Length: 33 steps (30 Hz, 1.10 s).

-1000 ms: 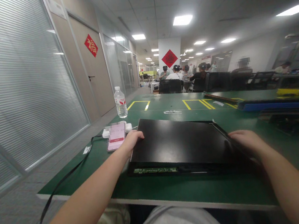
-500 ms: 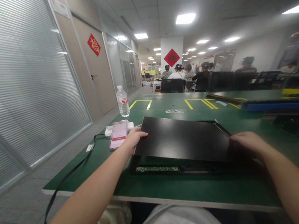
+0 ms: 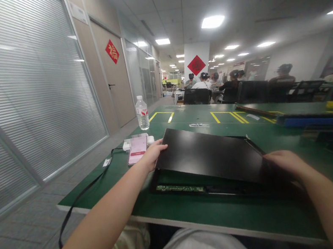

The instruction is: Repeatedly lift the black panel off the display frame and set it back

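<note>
A flat black panel point(image 3: 207, 154) lies on the green table point(image 3: 201, 212), its near edge raised off a black frame beneath. A strip of green circuit board point(image 3: 179, 188) shows along the frame's front. My left hand point(image 3: 154, 152) grips the panel's left edge, fingers curled over it. My right hand point(image 3: 284, 163) holds the panel's near right corner, fingers closed round the edge.
A pink-screened phone point(image 3: 138, 149) rests on a white power strip point(image 3: 127, 145) left of the panel, with a black cable point(image 3: 79, 197) running off the table. A water bottle point(image 3: 142, 113) stands behind. Blue and dark parts point(image 3: 320, 119) lie at right. People sit far back.
The panel's near edge has lifted off the frame, showing more gap beneath. The view has shifted slightly left and up; both hands stay on the panel's edges.
</note>
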Each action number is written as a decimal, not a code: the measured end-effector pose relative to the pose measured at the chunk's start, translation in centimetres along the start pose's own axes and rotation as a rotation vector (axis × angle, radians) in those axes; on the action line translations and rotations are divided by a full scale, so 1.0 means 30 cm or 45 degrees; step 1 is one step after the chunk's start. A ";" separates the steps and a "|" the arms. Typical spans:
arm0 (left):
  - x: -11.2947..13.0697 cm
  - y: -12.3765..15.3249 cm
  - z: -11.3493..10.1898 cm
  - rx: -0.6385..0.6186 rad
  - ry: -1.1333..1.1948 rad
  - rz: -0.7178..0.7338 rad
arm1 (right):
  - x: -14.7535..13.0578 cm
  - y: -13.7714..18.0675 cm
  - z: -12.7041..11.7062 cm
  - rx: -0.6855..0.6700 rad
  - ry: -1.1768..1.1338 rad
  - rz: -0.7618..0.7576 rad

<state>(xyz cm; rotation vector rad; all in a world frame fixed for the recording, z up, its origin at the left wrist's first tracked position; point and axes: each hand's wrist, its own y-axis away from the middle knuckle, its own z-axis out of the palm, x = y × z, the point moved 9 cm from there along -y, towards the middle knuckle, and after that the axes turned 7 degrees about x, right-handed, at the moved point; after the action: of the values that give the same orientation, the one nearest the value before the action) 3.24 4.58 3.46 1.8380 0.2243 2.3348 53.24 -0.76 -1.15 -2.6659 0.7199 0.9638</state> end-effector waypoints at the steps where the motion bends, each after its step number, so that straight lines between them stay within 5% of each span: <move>1: 0.000 -0.002 -0.001 0.003 0.002 0.005 | -0.001 0.000 -0.001 0.005 -0.004 -0.010; 33: -0.055 -0.055 -0.020 0.087 -0.157 0.028 | 0.008 -0.010 -0.011 0.029 0.041 -0.013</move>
<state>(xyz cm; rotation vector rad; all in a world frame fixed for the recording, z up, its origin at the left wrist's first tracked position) 3.09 5.83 1.40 2.0180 0.2727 2.2441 53.74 -0.71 -1.04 -2.6683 0.7194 0.9071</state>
